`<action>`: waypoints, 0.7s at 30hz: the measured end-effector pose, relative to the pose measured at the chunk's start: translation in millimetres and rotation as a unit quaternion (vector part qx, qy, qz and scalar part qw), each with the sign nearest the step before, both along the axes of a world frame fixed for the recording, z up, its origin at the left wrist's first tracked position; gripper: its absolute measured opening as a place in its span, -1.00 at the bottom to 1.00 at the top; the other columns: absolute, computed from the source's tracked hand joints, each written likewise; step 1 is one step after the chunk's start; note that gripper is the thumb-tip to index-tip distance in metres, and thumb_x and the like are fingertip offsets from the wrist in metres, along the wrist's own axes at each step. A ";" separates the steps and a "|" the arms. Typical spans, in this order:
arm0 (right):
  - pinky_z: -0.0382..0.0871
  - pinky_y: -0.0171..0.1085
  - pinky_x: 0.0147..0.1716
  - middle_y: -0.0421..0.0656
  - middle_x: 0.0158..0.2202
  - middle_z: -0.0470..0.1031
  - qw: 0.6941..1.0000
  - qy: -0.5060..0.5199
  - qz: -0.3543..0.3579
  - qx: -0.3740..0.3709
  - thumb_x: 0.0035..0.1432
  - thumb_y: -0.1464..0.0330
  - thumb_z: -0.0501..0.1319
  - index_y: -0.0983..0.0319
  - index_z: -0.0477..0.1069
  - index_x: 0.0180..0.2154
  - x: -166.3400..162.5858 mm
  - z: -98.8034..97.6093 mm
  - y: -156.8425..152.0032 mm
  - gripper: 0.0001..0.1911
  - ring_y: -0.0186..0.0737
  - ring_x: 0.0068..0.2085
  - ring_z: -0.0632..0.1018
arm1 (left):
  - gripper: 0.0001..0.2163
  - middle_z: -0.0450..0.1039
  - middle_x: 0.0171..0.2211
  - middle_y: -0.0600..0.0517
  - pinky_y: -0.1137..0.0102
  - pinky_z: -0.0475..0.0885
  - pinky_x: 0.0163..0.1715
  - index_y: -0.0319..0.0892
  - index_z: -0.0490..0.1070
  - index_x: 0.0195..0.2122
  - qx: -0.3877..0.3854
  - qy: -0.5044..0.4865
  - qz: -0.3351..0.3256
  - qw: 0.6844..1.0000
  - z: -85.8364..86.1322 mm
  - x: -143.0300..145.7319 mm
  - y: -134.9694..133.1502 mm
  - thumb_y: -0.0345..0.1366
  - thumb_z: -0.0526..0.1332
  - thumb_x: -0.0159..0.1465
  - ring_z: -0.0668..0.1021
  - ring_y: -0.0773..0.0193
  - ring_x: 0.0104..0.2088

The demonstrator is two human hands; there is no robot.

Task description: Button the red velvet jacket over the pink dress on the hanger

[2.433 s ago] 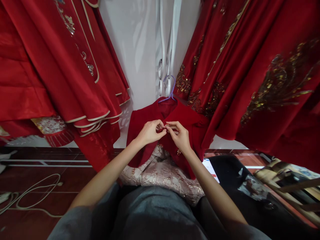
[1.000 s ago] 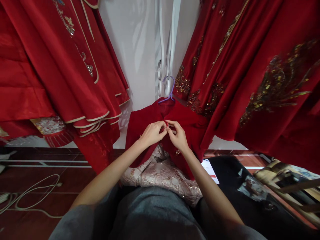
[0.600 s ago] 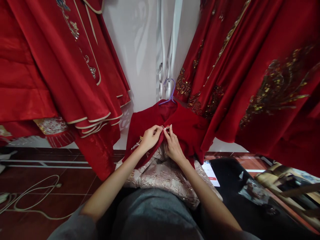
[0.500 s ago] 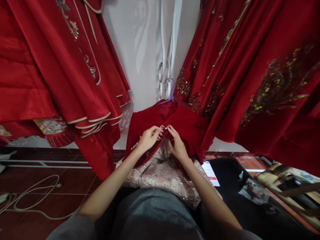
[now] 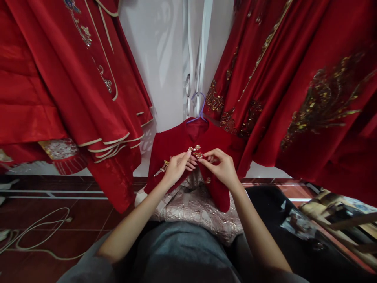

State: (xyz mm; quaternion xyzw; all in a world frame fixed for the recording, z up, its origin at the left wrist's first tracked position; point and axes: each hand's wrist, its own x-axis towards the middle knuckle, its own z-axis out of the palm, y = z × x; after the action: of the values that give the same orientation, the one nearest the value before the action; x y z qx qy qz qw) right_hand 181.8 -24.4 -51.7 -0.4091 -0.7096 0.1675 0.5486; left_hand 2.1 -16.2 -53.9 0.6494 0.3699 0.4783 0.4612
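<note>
A dark red jacket (image 5: 167,141) hangs on a purple hanger (image 5: 202,112) in front of me. At its front opening sits a gold-and-pearl flower clasp (image 5: 194,148), and just below it is a second beaded clasp (image 5: 198,156). My left hand (image 5: 178,167) grips the left front edge, thumb and finger closed close to the clasps. With thumb and forefinger, my right hand (image 5: 220,163) pinches the second clasp at the right front edge. Lower on that edge shows another small flower clasp (image 5: 208,180). Pinkish patterned fabric (image 5: 194,204) lies beneath the jacket, over my lap.
Red embroidered garments hang at the left (image 5: 67,78) and right (image 5: 294,98). White cabinet doors (image 5: 159,59) stand behind. A white cable (image 5: 44,232) lies on the tiled floor, and a clear plastic bag (image 5: 297,225) rests on a black surface.
My right hand has moved right and turned, now pinching the second clasp. The jacket's right front hangs lower and further forward. The phone by my right arm is no longer visible.
</note>
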 end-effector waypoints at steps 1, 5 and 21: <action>0.37 -0.30 -0.40 -0.17 -0.43 0.42 0.999 -0.035 -0.013 0.018 0.07 0.22 0.31 0.21 0.50 -0.34 -4.2 0.6 -2.3 -0.81 -0.28 -0.41 0.44 | -0.52 0.52 -0.37 -0.08 0.37 0.53 -0.39 -0.27 0.39 -0.27 -0.003 0.003 -0.013 1.000 3.2 -1.7 -1.4 0.13 0.07 0.25 0.58 0.27 -0.41; 0.34 -0.33 -0.45 -0.21 -0.45 0.39 0.998 -0.057 -0.010 0.010 0.13 0.28 0.25 0.19 0.46 -0.23 -20.4 -2.0 -7.1 -0.84 -0.34 -0.48 0.39 | -0.65 0.50 -0.36 -0.01 0.39 0.52 -0.34 -0.22 0.37 -0.28 0.048 0.078 -0.003 0.996 4.0 -15.1 0.2 0.00 0.25 0.17 0.57 0.28 -0.35; 0.52 -0.31 -0.34 -0.17 -0.32 0.48 0.967 0.146 0.113 -0.174 -0.01 0.22 0.33 0.22 0.37 -0.24 -59.1 -41.0 3.7 -0.69 -0.32 -0.36 0.53 | -0.70 0.54 -0.39 0.00 0.39 0.49 -0.28 -0.19 0.49 -0.31 0.072 0.275 -0.041 0.958 -2.3 -66.6 12.4 -0.14 0.04 0.31 0.58 0.27 -0.37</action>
State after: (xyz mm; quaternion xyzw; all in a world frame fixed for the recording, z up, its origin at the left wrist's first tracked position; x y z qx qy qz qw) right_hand 122.8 -20.7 -92.7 -0.3870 -0.6235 0.4068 0.5441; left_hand -64.5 -3.8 -56.2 0.8021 0.4200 0.2875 0.3125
